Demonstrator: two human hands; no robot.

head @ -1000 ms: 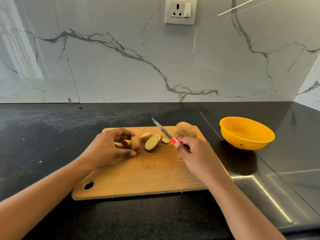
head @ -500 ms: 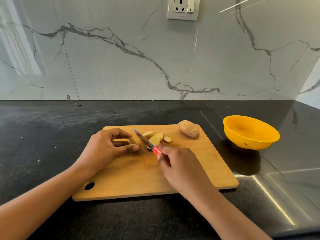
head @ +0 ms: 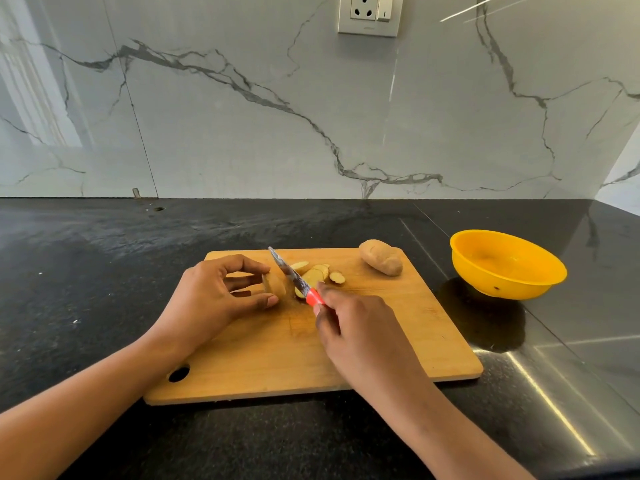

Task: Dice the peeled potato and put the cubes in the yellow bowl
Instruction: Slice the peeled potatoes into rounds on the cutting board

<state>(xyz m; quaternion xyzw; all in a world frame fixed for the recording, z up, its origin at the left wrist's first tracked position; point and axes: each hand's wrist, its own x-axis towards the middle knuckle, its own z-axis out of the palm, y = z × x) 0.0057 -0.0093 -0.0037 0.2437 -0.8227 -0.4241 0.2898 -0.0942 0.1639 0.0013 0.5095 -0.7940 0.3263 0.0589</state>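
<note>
On the wooden cutting board (head: 346,355) my left hand (head: 211,299) pinches a potato piece (head: 275,285) between thumb and fingers. My right hand (head: 356,336) grips a knife (head: 294,276) by its red handle, the blade lying against the right face of that piece. Several cut potato slices (head: 320,272) lie just right of the blade. A whole unpeeled potato (head: 381,256) rests at the board's far right corner. The yellow bowl (head: 507,263) stands on the counter to the right of the board, and I see nothing in it.
The board lies on a black stone counter (head: 104,271) backed by a marble wall with a power socket (head: 369,13). A steel-coloured surface (head: 571,375) adjoins the counter at the right, under the bowl.
My right hand brought the knife leftward from beside the whole potato to the piece my left hand holds. The blade now sits against that piece.
</note>
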